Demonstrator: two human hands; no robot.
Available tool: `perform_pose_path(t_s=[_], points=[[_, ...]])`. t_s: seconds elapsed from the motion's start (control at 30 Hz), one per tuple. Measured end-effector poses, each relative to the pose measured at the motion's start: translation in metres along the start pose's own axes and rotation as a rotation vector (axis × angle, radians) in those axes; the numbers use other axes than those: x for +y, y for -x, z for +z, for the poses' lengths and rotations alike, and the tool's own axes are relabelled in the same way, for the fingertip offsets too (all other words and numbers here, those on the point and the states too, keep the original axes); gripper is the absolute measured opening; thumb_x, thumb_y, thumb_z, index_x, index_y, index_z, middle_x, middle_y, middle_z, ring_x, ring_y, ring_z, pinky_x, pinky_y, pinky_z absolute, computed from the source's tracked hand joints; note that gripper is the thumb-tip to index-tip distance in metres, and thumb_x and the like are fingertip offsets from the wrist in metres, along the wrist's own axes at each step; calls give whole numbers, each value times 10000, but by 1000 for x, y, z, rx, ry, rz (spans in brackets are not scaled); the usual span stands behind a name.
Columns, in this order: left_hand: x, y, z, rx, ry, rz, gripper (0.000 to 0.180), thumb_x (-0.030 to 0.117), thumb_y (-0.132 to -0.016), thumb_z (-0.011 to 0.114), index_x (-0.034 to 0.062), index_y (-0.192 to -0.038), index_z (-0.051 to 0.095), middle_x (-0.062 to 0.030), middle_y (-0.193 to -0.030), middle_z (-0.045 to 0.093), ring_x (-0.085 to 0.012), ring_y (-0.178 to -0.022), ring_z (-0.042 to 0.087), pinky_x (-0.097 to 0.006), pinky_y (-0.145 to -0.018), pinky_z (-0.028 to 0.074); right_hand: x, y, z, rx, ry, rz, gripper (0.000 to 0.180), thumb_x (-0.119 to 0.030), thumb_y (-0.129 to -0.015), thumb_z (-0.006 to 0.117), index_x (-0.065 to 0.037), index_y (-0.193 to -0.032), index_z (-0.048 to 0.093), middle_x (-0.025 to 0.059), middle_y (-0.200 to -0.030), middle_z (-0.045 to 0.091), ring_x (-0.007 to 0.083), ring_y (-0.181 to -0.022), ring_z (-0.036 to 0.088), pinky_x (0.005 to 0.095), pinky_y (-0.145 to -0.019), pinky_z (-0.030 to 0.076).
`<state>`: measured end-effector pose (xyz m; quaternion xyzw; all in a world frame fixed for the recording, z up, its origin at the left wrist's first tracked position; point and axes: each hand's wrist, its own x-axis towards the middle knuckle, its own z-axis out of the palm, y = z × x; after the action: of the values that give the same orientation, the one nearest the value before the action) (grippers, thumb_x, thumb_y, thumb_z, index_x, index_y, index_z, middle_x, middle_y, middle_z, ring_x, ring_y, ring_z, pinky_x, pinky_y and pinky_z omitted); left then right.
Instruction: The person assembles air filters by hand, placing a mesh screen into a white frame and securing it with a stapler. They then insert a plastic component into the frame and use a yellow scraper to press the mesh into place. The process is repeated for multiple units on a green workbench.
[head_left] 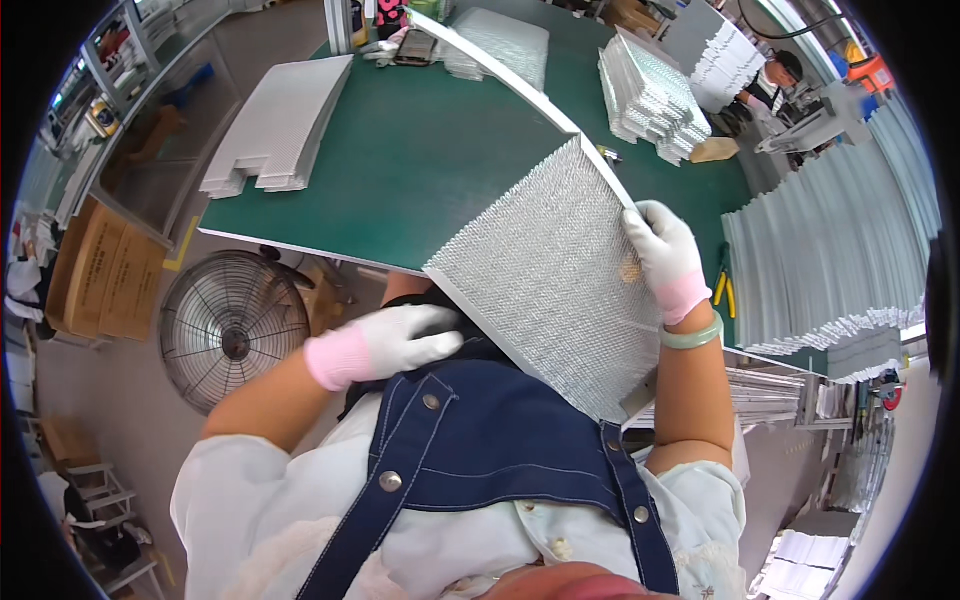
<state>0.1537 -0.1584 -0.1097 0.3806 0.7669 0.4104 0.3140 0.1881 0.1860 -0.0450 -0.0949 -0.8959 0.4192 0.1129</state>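
A silver mesh panel [550, 265] leans tilted between my body and the front edge of the green table. Pale metal channel strip [505, 75] runs along its upper right edge and carries on past the corner toward the back of the table. Another strip lines the lower left edge. In a white glove with a pink cuff, my right hand [662, 250] grips the strip-lined right edge, thumb on the front. My left hand [405, 340], gloved alike and slightly blurred, is beside the lower left edge, fingers apart and holding nothing.
Mesh sheets [280, 115] are stacked at the table's left, more mesh panels [655, 95] at the back right. Yellow-handled pliers [724, 282] lie by a tall row of pale strips [830, 240]. A floor fan [235, 330] stands at left. A co-worker [775, 85] sits far right.
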Motion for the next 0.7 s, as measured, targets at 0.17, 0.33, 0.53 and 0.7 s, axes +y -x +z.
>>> perform_pose_path(t_s=[0.17,0.33,0.53,0.7], points=[[33,-60,-29,760,-287,732,424,205,-926,672,-61,-1238,565,-138,-1197,626,-181,-990,629,-357,-933,484,-58,-9,-20,332,-522,-66,239,-249,-938,684,-42,-1057,666,-46,-884,604,27,-795,490,196,-713,386],[95,-100,-96,395,545,779,402,153,-929,664,-11,-1287,584,-100,-1104,696,-200,-967,661,-324,-891,515,-10,-11,-9,181,-920,-318,328,-102,-984,547,26,-1284,524,90,-1204,601,211,-1062,590,342,-974,452],[58,-73,-57,374,414,656,255,256,-816,796,29,-915,735,-6,-820,681,-73,-770,611,-284,-728,518,43,30,34,38,-633,-408,402,145,-755,581,3,-1125,648,105,-1198,623,210,-1041,606,330,-950,473],[27,-46,-28,251,-32,1008,256,164,-750,758,81,-987,711,-104,-943,709,-291,-878,698,-360,-743,556,47,51,25,-473,-107,-367,327,-125,-793,708,-24,-1098,647,144,-1180,633,263,-1127,606,353,-987,469]])
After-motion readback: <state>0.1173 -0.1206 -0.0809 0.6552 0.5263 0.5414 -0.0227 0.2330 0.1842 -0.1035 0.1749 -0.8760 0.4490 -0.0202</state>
